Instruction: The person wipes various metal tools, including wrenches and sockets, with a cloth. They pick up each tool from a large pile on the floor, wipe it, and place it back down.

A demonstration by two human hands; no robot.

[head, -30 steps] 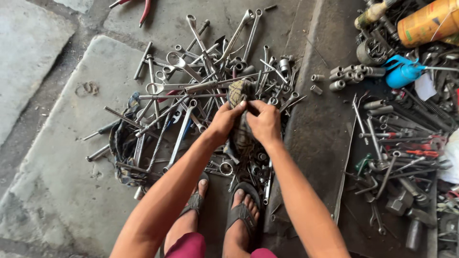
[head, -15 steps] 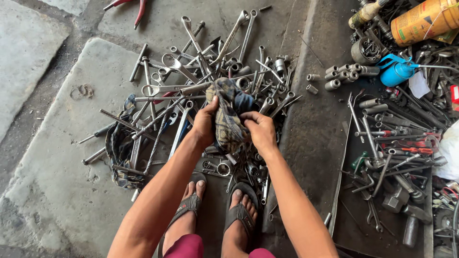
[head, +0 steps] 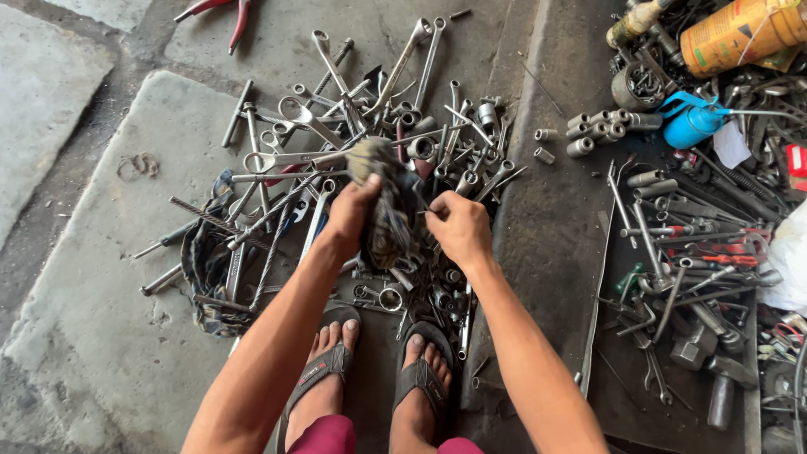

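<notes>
Since half a second ago, rag (head: 388, 210) bunched narrower and shifted slightly left; blue fold no longer showing. Left hand (head: 349, 217) has fingers closed around the rag's left side, holding it upright above the wrench pile (head: 370, 118) on the concrete floor (head: 109, 277). Right hand (head: 461, 229) now just beside the rag, fingers curled, pinching something small; contact with cloth unclear. Sandalled feet (head: 378, 370) unchanged below.

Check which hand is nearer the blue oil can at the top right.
Right. The right hand sits left of and below the blue oil can; the left hand, gripping the rag, is farther left still.
</notes>
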